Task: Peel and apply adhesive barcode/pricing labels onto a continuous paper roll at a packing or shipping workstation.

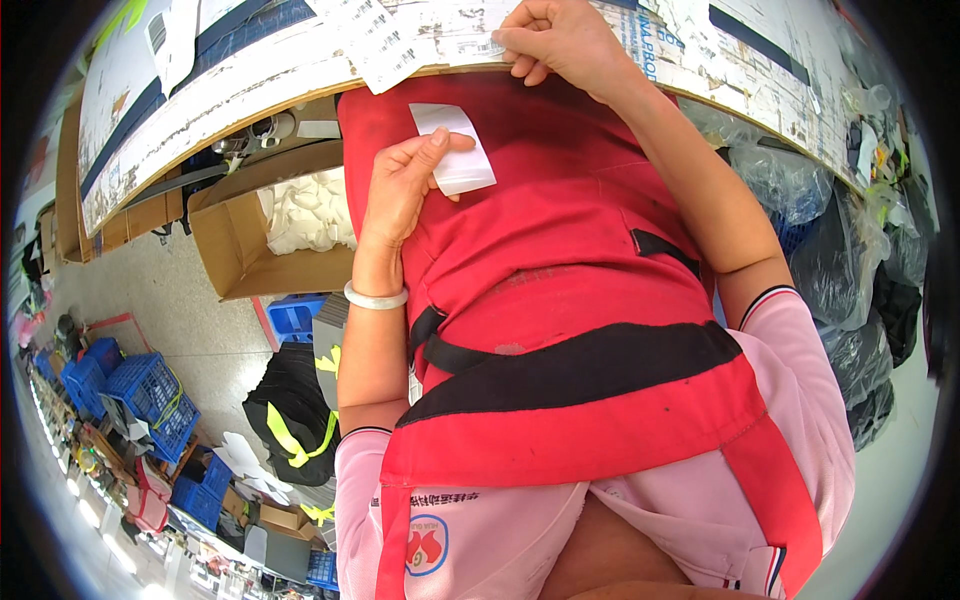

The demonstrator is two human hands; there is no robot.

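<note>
My left hand [398, 190] is closed around a blank, slightly glossy white paper strip [463, 172], held in front of the red apron [540, 150] below the table edge. My right hand [568, 45] is over the front edge of the worktable, its thumb and forefinger pinched together and its other fingers curled. Whatever lies between those fingertips is too small to make out. Just left of it, a sheet of printed white labels [385, 50] lies on the table and hangs slightly over the edge.
The worn white worktable [270, 75] crosses the top. Beneath it at left is an open cardboard box [225, 240] with white scraps [305, 212]. Clear plastic bags [840, 250] crowd the right. Blue crates [150, 400] and black bundles [290, 400] with yellow ties occupy the left floor.
</note>
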